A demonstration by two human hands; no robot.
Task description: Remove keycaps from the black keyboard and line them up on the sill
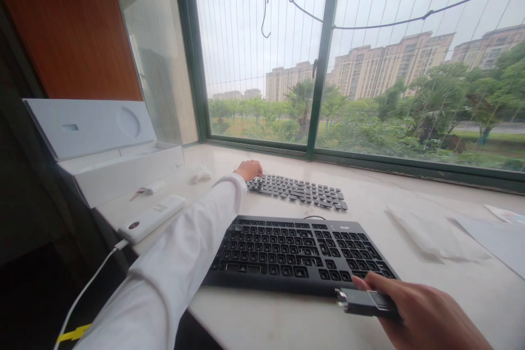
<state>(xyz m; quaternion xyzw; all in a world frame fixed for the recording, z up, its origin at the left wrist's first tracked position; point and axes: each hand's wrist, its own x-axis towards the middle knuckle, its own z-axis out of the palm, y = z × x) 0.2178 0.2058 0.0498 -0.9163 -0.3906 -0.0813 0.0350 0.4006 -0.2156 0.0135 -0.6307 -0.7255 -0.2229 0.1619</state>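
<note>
A black keyboard (283,254) lies on the pale tabletop with its keycaps off, showing bare switch sockets. Behind it, loose black keycaps (301,191) are laid out in rows. My left hand (249,169) reaches to the far left end of these rows, its fingers bent and drawn together at the keycaps; whatever is between the fingertips is hidden. Near the keyboard's front right corner, my right hand (414,303) is closed around a small black handheld tool (363,302) with a metal tip. The tip points left, just in front of the keyboard's front edge.
An open white box (123,175) stands at the left edge. Beside it are a white power bank (153,217) with a cable and a small key (141,192). A clear plastic bag (430,232) and white paper (498,238) lie right. Behind is a window (270,60).
</note>
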